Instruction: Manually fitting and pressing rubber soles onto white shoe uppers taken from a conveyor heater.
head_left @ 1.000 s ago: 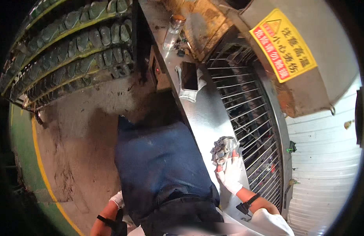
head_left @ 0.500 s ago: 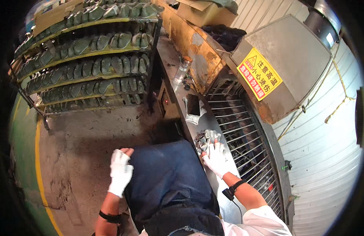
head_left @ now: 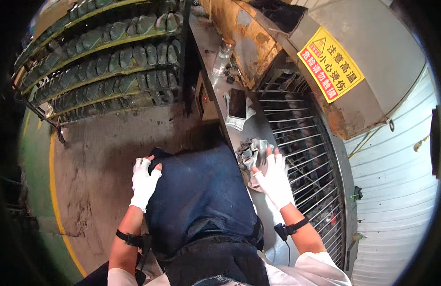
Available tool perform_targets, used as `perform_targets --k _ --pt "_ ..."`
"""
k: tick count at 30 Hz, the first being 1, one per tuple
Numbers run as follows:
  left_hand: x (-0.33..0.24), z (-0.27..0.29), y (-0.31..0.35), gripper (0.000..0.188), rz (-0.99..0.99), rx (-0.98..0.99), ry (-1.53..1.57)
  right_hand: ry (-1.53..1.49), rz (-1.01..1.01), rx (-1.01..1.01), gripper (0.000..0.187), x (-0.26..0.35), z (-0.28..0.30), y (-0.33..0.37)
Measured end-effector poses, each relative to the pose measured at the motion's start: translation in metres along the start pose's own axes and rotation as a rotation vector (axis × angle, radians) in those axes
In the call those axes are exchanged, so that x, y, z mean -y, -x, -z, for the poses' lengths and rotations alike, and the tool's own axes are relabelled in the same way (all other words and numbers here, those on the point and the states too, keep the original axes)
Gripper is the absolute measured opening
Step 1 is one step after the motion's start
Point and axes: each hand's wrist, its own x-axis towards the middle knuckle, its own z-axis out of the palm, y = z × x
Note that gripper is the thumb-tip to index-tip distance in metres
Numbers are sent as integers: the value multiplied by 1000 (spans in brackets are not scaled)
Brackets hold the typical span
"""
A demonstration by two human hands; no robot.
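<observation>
In a white glove with bare fingertips, my left hand (head_left: 145,183) is at the left edge of the dark blue apron (head_left: 196,176) over my lap. Its thumb and index finger are apart; the other fingers are partly hidden. My right hand (head_left: 276,180), gloved the same way, lies open on a crumpled grey-white cloth bundle (head_left: 251,153) on the metal bench (head_left: 246,131). Its fingers are stretched out and cover part of the bundle. Farther along the bench, a black phone (head_left: 237,103) rests on a white cloth or glove (head_left: 236,122).
A clear jar (head_left: 222,59) stands farther back on the bench. Along its right side runs a barred metal grate (head_left: 301,157), below a metal hood (head_left: 368,52) with a yellow warning label (head_left: 331,64). At left stands a rack (head_left: 99,71) of shoe-shaped pieces.
The view has shifted, so the rack and bench sit higher. My left thumb has spread from the fingers. My right hand stays on the cloth bundle, its fingers now straighter.
</observation>
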Motion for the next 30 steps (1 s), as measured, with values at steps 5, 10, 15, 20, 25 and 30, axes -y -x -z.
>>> perform_targets --k 5,10,15,20,25,30 --pt "-24 -19 -8 42 -41 -11 34 -139 282 -118 91 -8 2 -89" --pt "-39 -35 -16 41 -42 27 -1 -97 285 -86 101 -10 -66 -189" --pt "-38 -33 -21 39 1 35 -17 -75 280 -57 80 -26 -103 -209" --pt "-40 -30 -21 41 68 96 15 -103 448 -71 58 -49 -101 -222" --pt "-41 -34 -18 39 67 82 80 -74 445 -85 52 -58 -101 -237" --pt "-39 -25 -10 41 100 76 124 -164 471 -3 65 -57 -90 -227"
